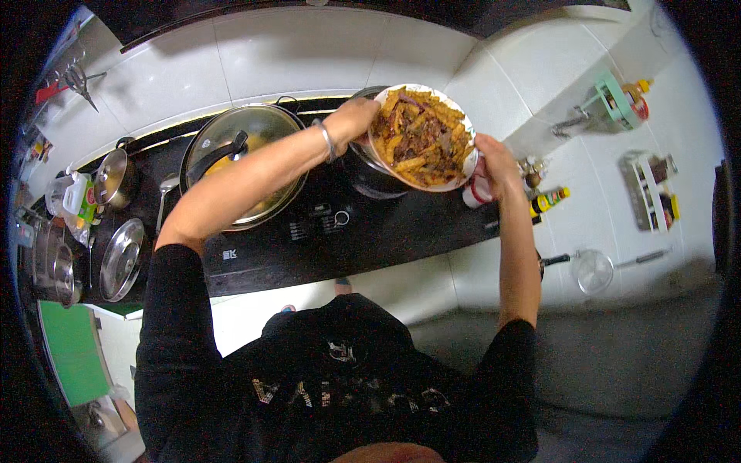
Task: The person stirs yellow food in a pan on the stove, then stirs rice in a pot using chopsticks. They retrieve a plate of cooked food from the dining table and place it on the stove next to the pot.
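Observation:
Both my hands hold a white bowl [470, 173] by its rim, tilted so its inside faces the camera. Cooked food [419, 136], with yellow-brown strips and darker pieces, fills the bowl. My left hand [356, 120], with a metal bangle at the wrist, grips the left rim. At the right rim is my right hand [494, 162]. Under the bowl stands a dark round pot [379, 182], mostly hidden. To its left, a large pan under a glass lid [223, 130] with a black handle contains something yellow; my left forearm crosses over it.
Left on the black counter [255, 266] are a spoon [168, 185], a glass lid [123, 259], a small pot [116, 173] and a white jug [78, 194]. A red-and-white container [476, 194] and a yellow-labelled bottle [547, 201] stand right. Wall racks [651, 191] hold jars; a strainer [594, 271] hangs below.

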`<act>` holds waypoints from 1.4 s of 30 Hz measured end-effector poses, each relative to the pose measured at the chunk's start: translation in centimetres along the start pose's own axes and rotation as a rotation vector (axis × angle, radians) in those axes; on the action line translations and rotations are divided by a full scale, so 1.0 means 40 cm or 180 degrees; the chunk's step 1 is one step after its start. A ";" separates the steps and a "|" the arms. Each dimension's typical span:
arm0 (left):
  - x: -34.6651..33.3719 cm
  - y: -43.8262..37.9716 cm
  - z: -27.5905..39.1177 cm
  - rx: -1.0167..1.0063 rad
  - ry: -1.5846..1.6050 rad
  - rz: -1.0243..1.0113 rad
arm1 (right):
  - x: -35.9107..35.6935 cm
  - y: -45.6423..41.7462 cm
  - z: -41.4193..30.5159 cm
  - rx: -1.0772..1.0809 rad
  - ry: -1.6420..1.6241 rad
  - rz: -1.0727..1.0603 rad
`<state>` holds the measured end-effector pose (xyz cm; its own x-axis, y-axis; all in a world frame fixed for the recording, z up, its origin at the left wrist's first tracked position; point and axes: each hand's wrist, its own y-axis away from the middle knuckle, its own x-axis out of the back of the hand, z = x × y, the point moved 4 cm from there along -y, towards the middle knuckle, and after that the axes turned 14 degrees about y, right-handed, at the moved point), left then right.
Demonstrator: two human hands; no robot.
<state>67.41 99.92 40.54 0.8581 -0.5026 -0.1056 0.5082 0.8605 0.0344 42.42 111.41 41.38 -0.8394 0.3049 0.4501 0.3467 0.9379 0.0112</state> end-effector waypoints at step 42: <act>0.328 0.244 0.150 -0.1346 -0.2419 0.0954 | -0.013 0.018 -0.144 0.2596 0.2972 0.0991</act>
<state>84.06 101.23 45.45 0.8432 -0.0443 0.5358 0.3160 0.8471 -0.4273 45.52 110.95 46.29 -0.0430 0.6085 0.7923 -0.1598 0.7787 -0.6067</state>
